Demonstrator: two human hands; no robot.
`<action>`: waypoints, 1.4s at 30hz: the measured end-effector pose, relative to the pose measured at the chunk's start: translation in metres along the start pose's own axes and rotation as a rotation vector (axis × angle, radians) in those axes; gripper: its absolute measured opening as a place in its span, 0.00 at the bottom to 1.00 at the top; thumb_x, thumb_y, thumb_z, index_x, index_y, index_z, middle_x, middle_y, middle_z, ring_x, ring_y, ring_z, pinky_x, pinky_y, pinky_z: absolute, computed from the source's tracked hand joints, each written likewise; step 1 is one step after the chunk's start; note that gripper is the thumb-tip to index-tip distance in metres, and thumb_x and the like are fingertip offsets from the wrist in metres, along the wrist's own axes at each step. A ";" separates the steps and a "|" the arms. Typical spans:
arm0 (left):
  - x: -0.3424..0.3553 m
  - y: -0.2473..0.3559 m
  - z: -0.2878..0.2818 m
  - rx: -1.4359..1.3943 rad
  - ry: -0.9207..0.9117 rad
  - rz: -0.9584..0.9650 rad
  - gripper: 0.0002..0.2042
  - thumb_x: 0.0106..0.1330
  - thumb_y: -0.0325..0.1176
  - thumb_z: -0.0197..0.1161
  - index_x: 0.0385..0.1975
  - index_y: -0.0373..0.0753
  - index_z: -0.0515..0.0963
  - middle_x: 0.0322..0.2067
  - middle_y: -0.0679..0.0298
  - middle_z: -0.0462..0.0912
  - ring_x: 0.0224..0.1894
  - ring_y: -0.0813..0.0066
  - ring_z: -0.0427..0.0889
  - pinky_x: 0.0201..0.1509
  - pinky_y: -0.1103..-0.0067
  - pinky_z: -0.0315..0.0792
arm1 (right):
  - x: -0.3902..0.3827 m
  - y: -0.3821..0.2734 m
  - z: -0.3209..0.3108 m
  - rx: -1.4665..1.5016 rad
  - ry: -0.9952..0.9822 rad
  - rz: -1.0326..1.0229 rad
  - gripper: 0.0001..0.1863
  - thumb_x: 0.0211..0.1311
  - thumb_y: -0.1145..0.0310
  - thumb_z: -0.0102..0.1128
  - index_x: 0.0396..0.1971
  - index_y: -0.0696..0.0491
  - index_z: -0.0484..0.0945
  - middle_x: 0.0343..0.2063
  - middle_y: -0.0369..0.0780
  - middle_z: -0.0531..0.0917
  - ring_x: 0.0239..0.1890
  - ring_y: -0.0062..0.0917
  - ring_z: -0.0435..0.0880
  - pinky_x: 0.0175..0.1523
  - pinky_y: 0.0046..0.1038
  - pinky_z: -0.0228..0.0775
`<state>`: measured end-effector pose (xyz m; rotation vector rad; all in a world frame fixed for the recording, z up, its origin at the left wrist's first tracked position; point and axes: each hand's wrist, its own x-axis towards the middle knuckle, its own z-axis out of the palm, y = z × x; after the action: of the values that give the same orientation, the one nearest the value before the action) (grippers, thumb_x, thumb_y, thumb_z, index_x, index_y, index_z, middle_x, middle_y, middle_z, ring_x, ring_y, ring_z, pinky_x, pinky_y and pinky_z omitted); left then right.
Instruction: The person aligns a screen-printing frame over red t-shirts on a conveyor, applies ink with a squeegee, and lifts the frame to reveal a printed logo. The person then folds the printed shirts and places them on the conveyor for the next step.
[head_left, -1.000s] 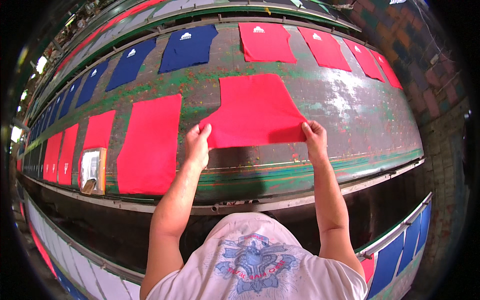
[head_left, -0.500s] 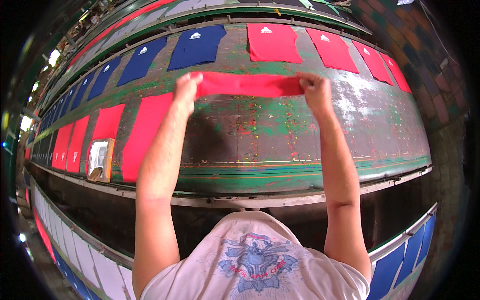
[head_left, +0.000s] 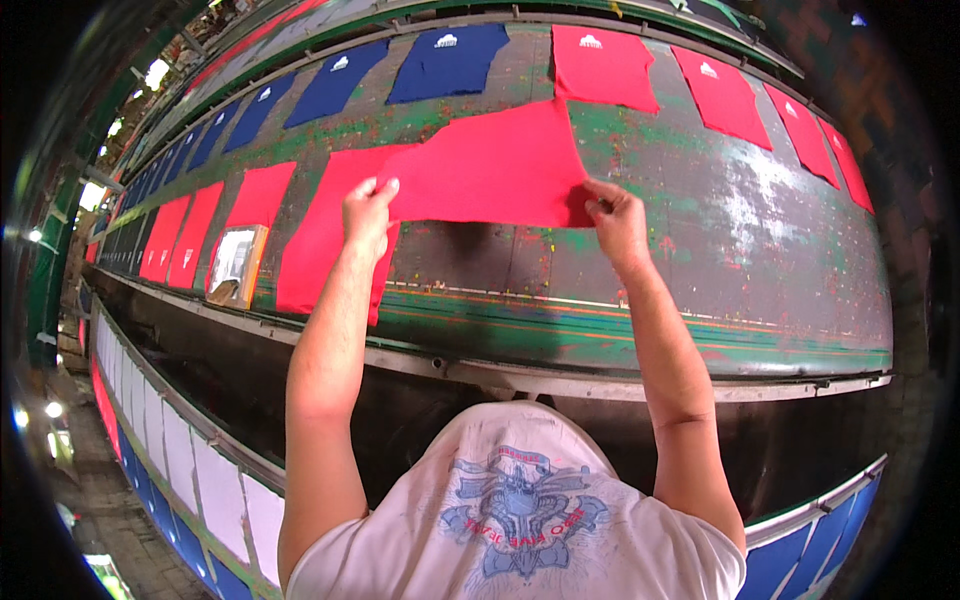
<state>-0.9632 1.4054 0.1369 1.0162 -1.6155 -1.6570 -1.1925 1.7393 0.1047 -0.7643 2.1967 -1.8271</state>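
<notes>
Between my hands a red fabric panel [head_left: 490, 165] is stretched out above the table, its far edge billowing away from me. My left hand [head_left: 368, 215] pinches its near left corner, and my right hand [head_left: 616, 220] grips the near right corner. Just left of my left hand, another plain red panel [head_left: 325, 235] lies flat on the long table [head_left: 640, 290]; the held panel's left side overlaps it in view. A dark shadow falls on the table under the held cloth.
A wood-framed printing screen [head_left: 240, 265] rests on the red panels at left. Along the far side lie printed navy panels [head_left: 447, 62] and printed red panels [head_left: 606, 66]. A metal rail [head_left: 540, 378] edges the near side. Behind me, other tables carry white panels [head_left: 222, 492] and blue panels [head_left: 775, 560].
The held red panel has gone from a narrow taut strip to a wide spread sheet, its far edge swung out. My hands have come lower and nearer, and the view has shifted.
</notes>
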 end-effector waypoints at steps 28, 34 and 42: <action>-0.075 -0.160 -0.102 0.522 -0.428 0.360 0.25 0.61 0.21 0.78 0.61 0.31 0.86 0.46 0.59 0.86 0.34 0.77 0.78 0.40 0.76 0.76 | -0.172 0.046 0.035 -0.219 0.040 0.510 0.29 0.62 0.88 0.64 0.65 0.61 0.86 0.44 0.36 0.90 0.39 0.16 0.83 0.44 0.23 0.79; -0.084 -0.167 -0.096 0.603 -0.432 0.315 0.25 0.59 0.20 0.78 0.59 0.29 0.86 0.49 0.50 0.86 0.48 0.56 0.85 0.55 0.68 0.80 | -0.181 0.052 0.033 -0.263 0.010 0.539 0.28 0.62 0.88 0.66 0.64 0.61 0.86 0.46 0.38 0.90 0.37 0.16 0.83 0.41 0.25 0.79; -0.092 -0.159 -0.091 0.656 -0.406 0.312 0.25 0.58 0.19 0.78 0.58 0.28 0.85 0.49 0.48 0.86 0.53 0.50 0.87 0.61 0.64 0.81 | -0.189 0.058 0.037 -0.492 0.033 0.314 0.27 0.61 0.84 0.69 0.62 0.54 0.89 0.51 0.43 0.90 0.44 0.29 0.88 0.52 0.30 0.82</action>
<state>-0.8236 1.4473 -0.0077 0.6728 -2.5417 -1.1839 -1.0308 1.8075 0.0064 -0.4242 2.6434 -1.1755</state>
